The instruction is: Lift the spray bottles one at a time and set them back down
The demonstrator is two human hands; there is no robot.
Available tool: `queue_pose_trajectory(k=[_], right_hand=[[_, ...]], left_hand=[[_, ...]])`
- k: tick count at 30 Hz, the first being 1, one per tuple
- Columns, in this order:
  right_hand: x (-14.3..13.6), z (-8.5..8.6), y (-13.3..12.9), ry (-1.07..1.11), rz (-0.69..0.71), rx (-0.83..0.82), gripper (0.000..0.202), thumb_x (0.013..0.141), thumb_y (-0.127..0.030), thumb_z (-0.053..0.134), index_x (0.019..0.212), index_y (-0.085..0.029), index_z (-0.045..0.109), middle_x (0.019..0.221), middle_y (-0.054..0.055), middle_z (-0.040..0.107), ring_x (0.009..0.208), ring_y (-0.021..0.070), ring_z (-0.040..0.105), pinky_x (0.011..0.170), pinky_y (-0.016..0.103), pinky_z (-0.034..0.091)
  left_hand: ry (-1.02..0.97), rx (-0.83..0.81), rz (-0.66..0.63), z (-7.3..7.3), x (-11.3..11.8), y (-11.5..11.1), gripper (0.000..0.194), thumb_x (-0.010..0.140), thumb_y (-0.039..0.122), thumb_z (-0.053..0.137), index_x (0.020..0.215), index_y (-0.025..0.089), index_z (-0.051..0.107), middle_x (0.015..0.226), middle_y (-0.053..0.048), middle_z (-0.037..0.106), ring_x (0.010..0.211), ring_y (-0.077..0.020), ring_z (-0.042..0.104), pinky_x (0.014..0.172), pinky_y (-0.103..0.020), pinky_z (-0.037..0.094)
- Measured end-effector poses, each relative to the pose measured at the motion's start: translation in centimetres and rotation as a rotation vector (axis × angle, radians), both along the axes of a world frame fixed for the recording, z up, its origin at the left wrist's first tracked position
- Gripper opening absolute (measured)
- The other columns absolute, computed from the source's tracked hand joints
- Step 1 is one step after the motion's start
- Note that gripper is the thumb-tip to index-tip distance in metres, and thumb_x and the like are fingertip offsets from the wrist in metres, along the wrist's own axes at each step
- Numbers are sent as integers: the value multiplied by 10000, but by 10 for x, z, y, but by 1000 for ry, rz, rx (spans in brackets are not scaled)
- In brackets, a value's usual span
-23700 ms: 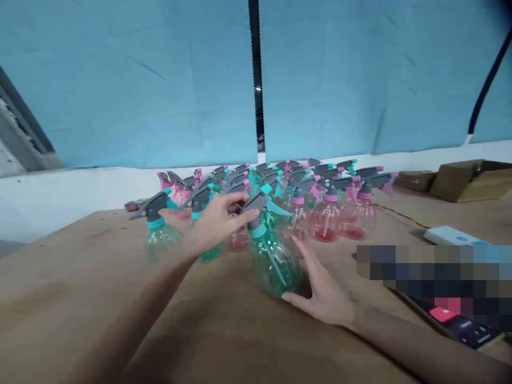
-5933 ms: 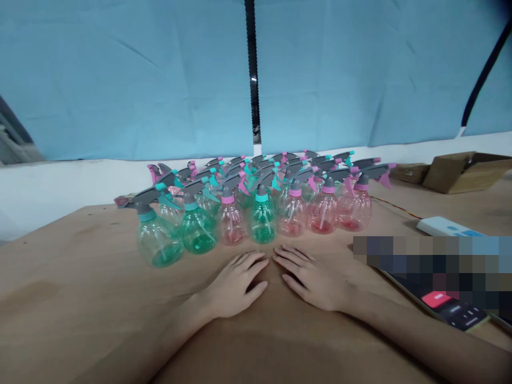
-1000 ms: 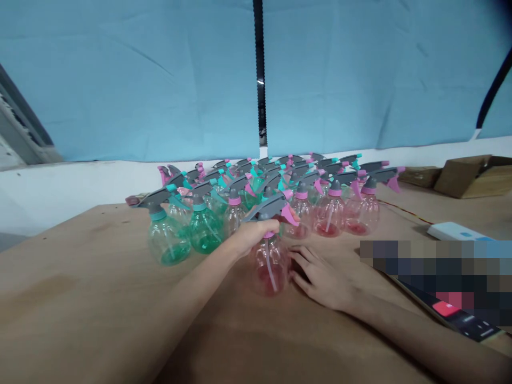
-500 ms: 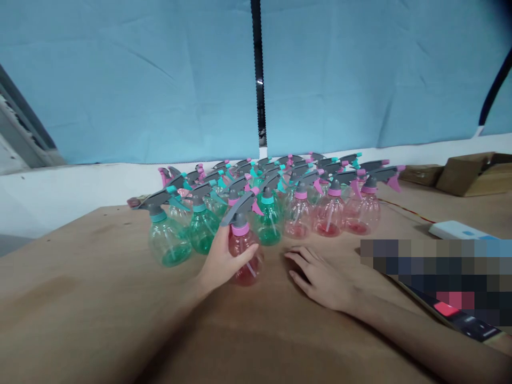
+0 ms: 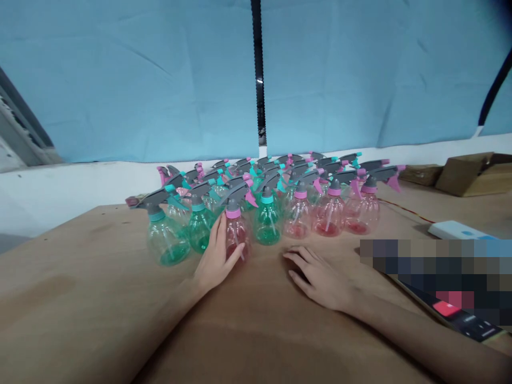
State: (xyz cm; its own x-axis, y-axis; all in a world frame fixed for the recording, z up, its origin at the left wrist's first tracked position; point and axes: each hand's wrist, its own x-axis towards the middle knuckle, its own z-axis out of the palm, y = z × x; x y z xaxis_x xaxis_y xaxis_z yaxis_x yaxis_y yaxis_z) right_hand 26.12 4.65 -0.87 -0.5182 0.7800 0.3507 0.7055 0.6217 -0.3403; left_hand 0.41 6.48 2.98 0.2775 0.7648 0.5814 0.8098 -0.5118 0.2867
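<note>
My left hand (image 5: 218, 258) is wrapped round a pink spray bottle (image 5: 239, 234) with a grey head, pink collar and pink trigger. The bottle stands upright in the front row, between a green spray bottle (image 5: 200, 224) and another green spray bottle (image 5: 267, 224) with teal collars. At the row's left end is a pale green spray bottle (image 5: 166, 240), its head pointing up to the right. My right hand (image 5: 318, 274) rests on the table with fingers apart and slightly bent, holding nothing. The pink spray bottles (image 5: 328, 216) stand beyond it.
Several more spray bottles fill the rows behind. An open cardboard box (image 5: 472, 173) sits at the back right of the wooden table (image 5: 280, 341). Nearer are a white device (image 5: 456, 232), a thin wire (image 5: 408, 212) and a partly blurred-out phone (image 5: 476, 320). A blue sheet (image 5: 160, 80) covers the wall behind.
My left hand has moved the pink spray bottle away from me and slightly left, into the gap in the front row. My right hand has stayed in place.
</note>
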Motion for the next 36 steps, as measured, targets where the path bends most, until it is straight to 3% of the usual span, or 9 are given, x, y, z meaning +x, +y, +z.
queue_pose_trajectory(k=[10, 18, 28, 36], right_hand=[[0, 0, 0, -22, 2, 8, 330, 878, -227, 411, 1186, -151, 503, 1198, 121, 516, 1126, 250, 464, 971, 436, 383], [0, -2, 1, -5, 12, 33, 326, 873, -219, 413, 1173, -145, 516, 1178, 132, 527, 1110, 253, 473, 959, 442, 390], [-1, 2, -1, -23, -1, 23, 336, 875, -217, 422, 1182, -117, 517, 1183, 149, 522, 1120, 261, 470, 958, 441, 391], [0, 0, 0, -21, 0, 12, 337, 875, -224, 426, 1191, -143, 511, 1196, 132, 518, 1131, 246, 466, 973, 434, 380]], left_hand=[[29, 48, 32, -5, 2, 7, 621, 933, 295, 328, 1420, 296, -56, 1489, -115, 78, 1373, -268, 114, 1086, -508, 200], [64, 105, 23, -13, 8, 19, 494, 931, 165, 285, 1384, 333, 178, 1484, -80, 3, 1377, -290, 71, 1061, -518, 257], [74, 201, 90, -16, 19, 29, 554, 892, 95, 342, 1378, 321, 202, 1460, -111, 65, 1345, -340, 156, 1007, -558, 321], [106, 195, 107, -17, 21, 25, 450, 877, 75, 350, 1302, 224, 333, 1460, -147, 56, 1345, -345, 154, 1013, -538, 323]])
